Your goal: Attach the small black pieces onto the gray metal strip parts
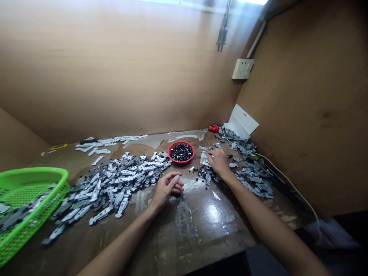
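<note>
My left hand (168, 188) hovers just above the table, loosely curled, with nothing visible between thumb and fingers. To its left lies a large heap of grey car-shaped plastic parts (115, 180). My right hand (220, 161) reaches to the right side, its fingertips bent together over light grey pieces (204, 158); what they grip, if anything, is hidden. Small black parts (201, 174) are scattered below and left of that hand. Between and beyond both hands sits a round red basket (181, 162) filled with small black and shiny parts.
A green basket (61, 176) with grey parts stands at the left. White parts (106, 143) lie along the back. More grey pieces (254, 178) are piled right, near a white card (243, 119) and a pale cable (287, 178). A plug (221, 36) hangs above.
</note>
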The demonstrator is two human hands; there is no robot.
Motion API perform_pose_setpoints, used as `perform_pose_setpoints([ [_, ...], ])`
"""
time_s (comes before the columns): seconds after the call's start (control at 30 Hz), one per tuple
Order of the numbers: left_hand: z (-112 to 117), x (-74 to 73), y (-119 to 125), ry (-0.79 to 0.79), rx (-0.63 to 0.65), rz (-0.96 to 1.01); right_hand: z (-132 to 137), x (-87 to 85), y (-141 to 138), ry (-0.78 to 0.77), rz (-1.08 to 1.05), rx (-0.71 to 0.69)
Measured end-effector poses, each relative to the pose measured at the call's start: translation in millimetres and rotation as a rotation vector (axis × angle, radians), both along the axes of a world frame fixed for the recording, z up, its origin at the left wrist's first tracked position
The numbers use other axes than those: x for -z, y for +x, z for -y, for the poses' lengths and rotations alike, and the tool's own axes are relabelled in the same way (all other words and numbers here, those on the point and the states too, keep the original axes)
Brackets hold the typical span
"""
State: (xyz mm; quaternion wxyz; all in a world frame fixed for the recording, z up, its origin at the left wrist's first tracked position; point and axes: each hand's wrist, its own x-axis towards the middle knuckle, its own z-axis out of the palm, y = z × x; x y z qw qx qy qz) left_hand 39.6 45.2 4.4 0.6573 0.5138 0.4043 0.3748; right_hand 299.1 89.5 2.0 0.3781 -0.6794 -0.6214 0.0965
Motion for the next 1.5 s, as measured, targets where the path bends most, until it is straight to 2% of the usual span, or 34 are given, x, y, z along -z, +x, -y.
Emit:
perform_pose_setpoints([
  [0.1, 1.5, 0.1, 1.1, -0.011, -0.007, -0.022, 6.4, -3.5, -9.7, -0.017, -0.313, -0.087],
  [0.27, 4.3, 2.6, 5.2, 0.023, 0.011, -0.078, 30.1, -5.4, -46.0, -0.305, -0.983, -0.443],
  [0.33, 4.5, 3.7, 6.1, 0.028, 0.018, -0.085, 38.3, -3.5, -61.0, -0.322, -1.057, -0.481],
  [0.43, 3.7, 5.2, 5.8, 0.03, 0.011, -0.073, 44.9, -0.1, -75.8, -0.329, -0.992, -0.509],
  [0.53, 2.2, 6.8, 4.0, 0.024, -0.011, -0.05, 44.2, -4.3, -72.9, -0.383, -0.841, -0.572],
  [0.6, 1.1, 7.8, 2.7, 0.002, -0.036, -0.055, 40.7, -13.2, -59.3, -0.336, -0.66, -0.567],
  [0.7, -0.6, 8.7, 1.5, -0.029, -0.067, -0.056, 35.5, -27.3, -32.1, -0.17, -0.252, -0.532],
  [0.77, -1.1, 9.0, 1.3, -0.028, -0.064, -0.049, 34.3, -31.3, -19.4, -0.17, -0.022, -0.628],
  [0.87, -0.9, 8.7, 1.3, -0.014, -0.06, -0.048, 35.4, -27.7, -16.7, -0.195, 0.228, -0.772],
  [0.97, -0.3, 8.2, 1.3, -0.008, -0.052, -0.05, 36.8, -20.3, -25.1, -0.152, 0.372, -0.801],
  [1.13, -0.7, 8.4, 0.6, 0.006, -0.018, -0.056, 35.4, -16.2, -30.6, -0.09, 0.369, -0.761],
  [1.33, -2.8, 9.8, 0.9, 0.028, 0.016, -0.133, 37.4, -25.5, -31.0, -0.014, 0.049, -0.603],
  [1.5, -1.1, 9.6, 2.8, 0.044, 0.039, -0.157, 41.1, -27.7, -42.5, -0.049, -0.18, -0.588],
])
